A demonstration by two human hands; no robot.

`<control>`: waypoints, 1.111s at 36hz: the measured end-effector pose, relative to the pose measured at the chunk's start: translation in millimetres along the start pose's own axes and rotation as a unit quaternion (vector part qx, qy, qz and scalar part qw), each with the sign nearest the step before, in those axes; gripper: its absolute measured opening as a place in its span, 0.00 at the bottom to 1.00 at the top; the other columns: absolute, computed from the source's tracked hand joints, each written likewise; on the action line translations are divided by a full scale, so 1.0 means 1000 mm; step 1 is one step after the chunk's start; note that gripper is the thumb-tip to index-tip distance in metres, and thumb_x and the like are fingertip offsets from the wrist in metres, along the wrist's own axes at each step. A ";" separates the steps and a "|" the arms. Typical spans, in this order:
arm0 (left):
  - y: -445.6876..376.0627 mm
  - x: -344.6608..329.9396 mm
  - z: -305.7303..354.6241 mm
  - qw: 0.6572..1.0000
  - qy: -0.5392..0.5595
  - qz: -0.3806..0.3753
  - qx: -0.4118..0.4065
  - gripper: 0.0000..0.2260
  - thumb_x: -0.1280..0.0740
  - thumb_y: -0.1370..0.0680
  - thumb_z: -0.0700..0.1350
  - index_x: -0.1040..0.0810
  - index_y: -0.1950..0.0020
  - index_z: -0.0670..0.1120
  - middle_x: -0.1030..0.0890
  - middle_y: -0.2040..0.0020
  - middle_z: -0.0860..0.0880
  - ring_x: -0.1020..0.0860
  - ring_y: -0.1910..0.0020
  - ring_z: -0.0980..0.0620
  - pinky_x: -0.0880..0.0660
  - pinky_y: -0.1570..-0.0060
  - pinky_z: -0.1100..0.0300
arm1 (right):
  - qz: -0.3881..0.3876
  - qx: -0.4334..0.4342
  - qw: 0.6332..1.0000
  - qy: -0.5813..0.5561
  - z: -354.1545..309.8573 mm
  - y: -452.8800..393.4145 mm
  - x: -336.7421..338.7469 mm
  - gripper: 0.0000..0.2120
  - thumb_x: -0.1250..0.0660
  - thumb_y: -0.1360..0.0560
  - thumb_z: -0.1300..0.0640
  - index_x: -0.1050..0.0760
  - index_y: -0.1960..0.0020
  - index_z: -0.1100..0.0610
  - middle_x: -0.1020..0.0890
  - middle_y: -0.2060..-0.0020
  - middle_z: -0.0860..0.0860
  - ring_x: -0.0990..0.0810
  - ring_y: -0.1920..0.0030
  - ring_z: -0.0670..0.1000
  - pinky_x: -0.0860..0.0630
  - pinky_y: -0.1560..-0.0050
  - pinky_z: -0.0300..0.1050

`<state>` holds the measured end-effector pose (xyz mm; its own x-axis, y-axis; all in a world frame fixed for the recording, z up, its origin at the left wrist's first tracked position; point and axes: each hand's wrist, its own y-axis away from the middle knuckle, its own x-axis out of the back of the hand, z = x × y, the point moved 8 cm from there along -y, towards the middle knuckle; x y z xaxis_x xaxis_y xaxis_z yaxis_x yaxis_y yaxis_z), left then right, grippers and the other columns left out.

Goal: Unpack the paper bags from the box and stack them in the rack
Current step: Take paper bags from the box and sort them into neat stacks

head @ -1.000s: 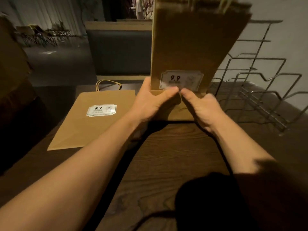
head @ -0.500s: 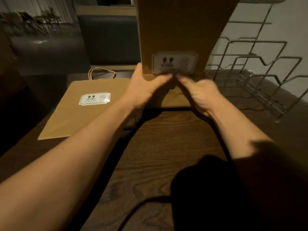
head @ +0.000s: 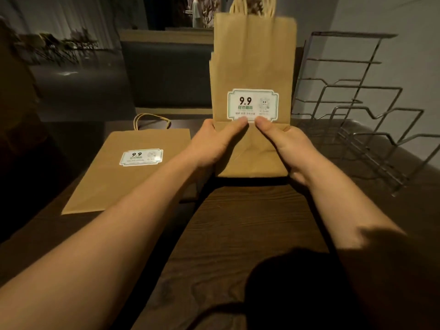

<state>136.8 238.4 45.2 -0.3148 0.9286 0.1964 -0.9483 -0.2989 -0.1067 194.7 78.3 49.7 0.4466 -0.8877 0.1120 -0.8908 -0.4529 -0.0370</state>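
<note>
A bundle of flat brown paper bags (head: 252,67) stands upright at the middle of the dark wooden desk (head: 238,234), its folded bottom edge resting on the wood and its cord handles (head: 252,7) sticking up at the top. Several bag edges show staggered along the bundle's left side. A white label (head: 252,104) printed "9.9" sits on the front bag, just above the folded bottom flap. Both hands grip the bundle low down: the left hand (head: 214,144) clasps the left edge with its thumb laid across the front, touching the label's lower rim, and the right hand (head: 290,148) clasps the right edge with its thumb likewise pressed to the front; the two thumb tips lie close together but apart. The other fingers are hidden behind the paper. To the left, a single bag (head: 128,170) of the same kind lies flat on the desk, label up, its handle pointing away. To the right of the bundle stands a wire rack (head: 371,129) with stepped dividers, apart from the bags.
</note>
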 end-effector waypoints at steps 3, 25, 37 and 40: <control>0.000 0.003 -0.001 0.999 -0.008 -0.006 0.047 0.46 0.27 0.40 0.70 0.30 0.28 0.49 0.20 0.36 0.50 0.21 0.38 0.49 0.27 0.34 0.46 | 0.004 -0.046 0.998 0.043 -0.012 0.002 0.008 0.19 0.27 0.28 0.39 0.19 0.47 0.52 0.12 0.53 0.49 0.13 0.54 0.48 0.19 0.50 0.45; 0.021 -0.017 0.018 0.926 -0.354 -0.061 0.121 0.19 0.38 0.21 0.64 0.29 0.48 0.48 0.23 0.58 0.48 0.22 0.58 0.49 0.25 0.60 0.58 | 0.060 -0.078 0.880 0.465 -0.026 0.008 0.023 0.40 0.33 0.26 0.33 0.34 0.27 0.60 0.23 0.36 0.57 0.25 0.47 0.54 0.29 0.55 0.48; 0.082 0.067 0.091 0.894 -0.431 0.120 -0.010 0.32 0.39 0.19 0.62 0.37 0.21 0.46 0.28 0.27 0.45 0.25 0.35 0.51 0.27 0.41 0.55 | 0.118 0.140 0.900 0.394 -0.136 0.056 -0.036 0.37 0.36 0.21 0.41 0.49 0.19 0.50 0.30 0.26 0.54 0.29 0.29 0.58 0.28 0.35 0.56; 0.105 0.112 0.127 0.862 -0.483 0.151 -0.032 0.30 0.39 0.19 0.62 0.36 0.21 0.47 0.27 0.27 0.46 0.26 0.32 0.47 0.28 0.38 0.54 | 0.062 0.204 0.902 0.376 -0.171 0.078 -0.085 0.33 0.35 0.21 0.43 0.44 0.20 0.48 0.29 0.27 0.52 0.28 0.29 0.56 0.28 0.36 0.53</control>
<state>-3.2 282.8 179.2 -0.4629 0.1853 0.8668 -0.8231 -0.4527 -0.3428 72.7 132.4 206.9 0.0261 -0.6951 0.7184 -0.7566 -0.4834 -0.4402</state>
